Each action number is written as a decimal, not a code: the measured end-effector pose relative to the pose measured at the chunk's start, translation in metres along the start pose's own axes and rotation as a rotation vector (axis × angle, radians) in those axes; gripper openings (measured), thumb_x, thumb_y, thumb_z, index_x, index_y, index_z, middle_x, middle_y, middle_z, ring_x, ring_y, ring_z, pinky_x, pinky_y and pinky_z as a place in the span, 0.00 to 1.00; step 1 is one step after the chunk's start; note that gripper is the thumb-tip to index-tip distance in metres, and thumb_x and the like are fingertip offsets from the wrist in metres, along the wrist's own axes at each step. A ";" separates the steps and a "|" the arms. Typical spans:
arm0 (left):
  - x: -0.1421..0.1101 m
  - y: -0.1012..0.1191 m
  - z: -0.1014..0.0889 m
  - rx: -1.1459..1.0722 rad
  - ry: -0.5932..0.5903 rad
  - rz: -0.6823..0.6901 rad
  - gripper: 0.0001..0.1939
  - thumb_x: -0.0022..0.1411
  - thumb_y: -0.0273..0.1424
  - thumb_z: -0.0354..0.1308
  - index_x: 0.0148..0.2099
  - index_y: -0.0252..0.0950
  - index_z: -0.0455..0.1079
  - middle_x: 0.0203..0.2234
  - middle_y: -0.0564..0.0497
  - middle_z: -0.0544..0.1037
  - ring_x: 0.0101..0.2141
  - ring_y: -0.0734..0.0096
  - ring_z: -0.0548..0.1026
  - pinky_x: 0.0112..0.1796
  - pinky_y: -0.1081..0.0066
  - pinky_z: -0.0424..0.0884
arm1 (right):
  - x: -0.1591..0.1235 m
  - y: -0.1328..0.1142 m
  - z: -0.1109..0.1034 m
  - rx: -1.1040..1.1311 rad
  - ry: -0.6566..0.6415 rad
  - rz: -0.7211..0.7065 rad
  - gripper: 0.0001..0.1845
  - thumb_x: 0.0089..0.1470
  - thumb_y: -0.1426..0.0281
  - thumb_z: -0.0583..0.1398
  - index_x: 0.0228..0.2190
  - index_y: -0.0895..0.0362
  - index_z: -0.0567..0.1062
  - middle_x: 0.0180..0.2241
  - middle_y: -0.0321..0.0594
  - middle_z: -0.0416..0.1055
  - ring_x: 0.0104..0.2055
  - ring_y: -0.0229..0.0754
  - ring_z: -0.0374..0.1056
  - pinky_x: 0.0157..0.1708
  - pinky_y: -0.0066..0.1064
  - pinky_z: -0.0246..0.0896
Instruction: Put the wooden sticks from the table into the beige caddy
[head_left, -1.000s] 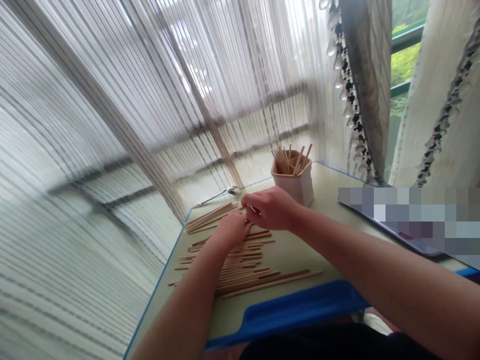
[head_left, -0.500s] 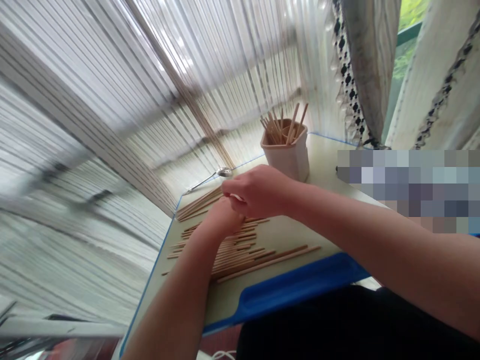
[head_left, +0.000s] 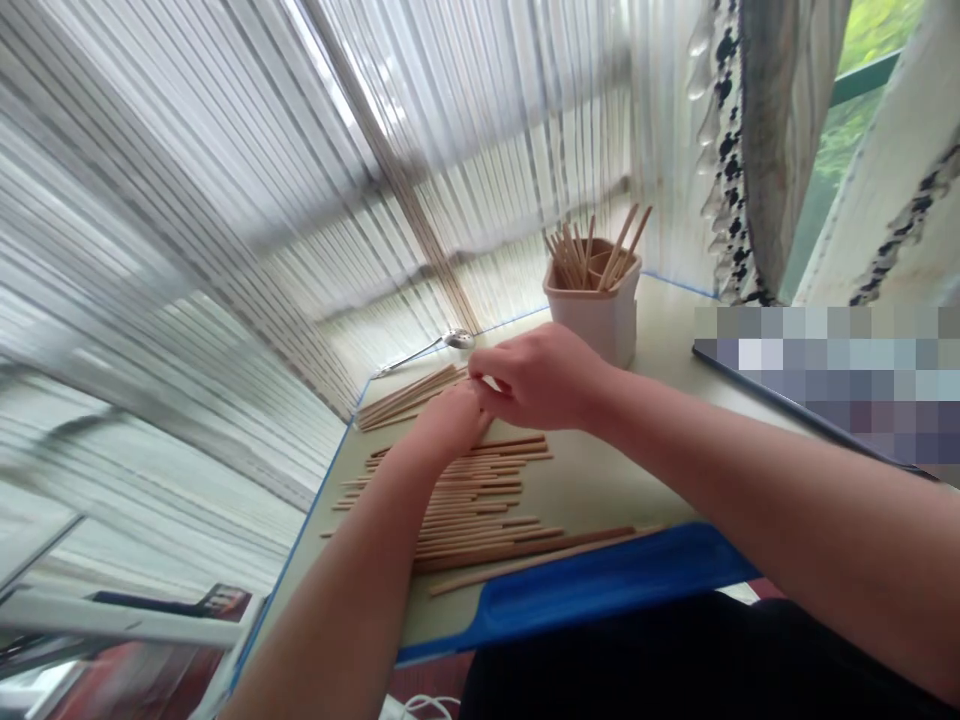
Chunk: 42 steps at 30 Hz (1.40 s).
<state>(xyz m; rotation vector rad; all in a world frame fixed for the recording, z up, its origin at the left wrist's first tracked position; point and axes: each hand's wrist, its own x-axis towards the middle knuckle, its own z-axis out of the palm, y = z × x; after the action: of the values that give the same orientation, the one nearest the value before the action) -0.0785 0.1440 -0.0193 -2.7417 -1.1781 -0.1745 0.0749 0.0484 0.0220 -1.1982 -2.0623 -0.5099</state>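
Note:
Over the far side of a spread of wooden chopsticks (head_left: pixel 480 520), my left hand (head_left: pixel 454 418) reaches in with its fingers drawn together. My right hand (head_left: pixel 541 378) meets it from the right, fingers curled in a pinch against the left hand's fingertips. Whatever either hand grips is hidden by the fingers. The chopsticks lie roughly side by side with uneven ends, partly behind my left forearm. A separate bunch of chopsticks (head_left: pixel 401 398) lies at the far left, beyond my left hand.
A pale holder (head_left: pixel 592 320) with several chopsticks standing in it is behind my right hand. A slotted metal spoon (head_left: pixel 457 339) lies at the table's back edge. The pale table (head_left: pixel 600 470) has a blue rim and a blue trough (head_left: pixel 600 590) along its front. A striped curtain (head_left: pixel 525 150) hangs behind.
The view has shifted, so the table's contents sit slightly farther right. Both hands stay together over the chopsticks; the right fingers remain curled.

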 end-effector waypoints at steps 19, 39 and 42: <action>0.004 0.004 -0.008 -0.080 0.269 0.031 0.07 0.65 0.34 0.50 0.40 0.37 0.67 0.35 0.48 0.76 0.37 0.64 0.75 0.39 0.69 0.68 | -0.002 0.022 0.017 0.040 0.119 0.160 0.10 0.54 0.67 0.56 0.34 0.57 0.75 0.30 0.38 0.75 0.28 0.37 0.68 0.27 0.27 0.50; -0.006 0.000 -0.012 -0.126 0.621 0.018 0.11 0.68 0.35 0.43 0.40 0.37 0.65 0.32 0.48 0.75 0.29 0.72 0.73 0.33 0.73 0.65 | -0.002 0.034 0.026 0.044 0.211 0.084 0.09 0.59 0.73 0.55 0.40 0.58 0.74 0.41 0.44 0.71 0.37 0.39 0.71 0.34 0.28 0.66; -0.006 0.000 -0.013 -0.102 0.552 -0.022 0.14 0.68 0.36 0.42 0.39 0.38 0.67 0.30 0.49 0.76 0.30 0.70 0.73 0.34 0.72 0.64 | -0.003 0.036 0.029 0.046 0.221 0.080 0.09 0.59 0.73 0.55 0.40 0.58 0.73 0.40 0.44 0.71 0.37 0.39 0.70 0.34 0.28 0.66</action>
<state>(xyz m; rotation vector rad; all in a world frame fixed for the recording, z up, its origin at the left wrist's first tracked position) -0.0828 0.1375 -0.0071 -2.5008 -1.0550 -0.9436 0.0967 0.0828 -0.0003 -1.1387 -1.8232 -0.5293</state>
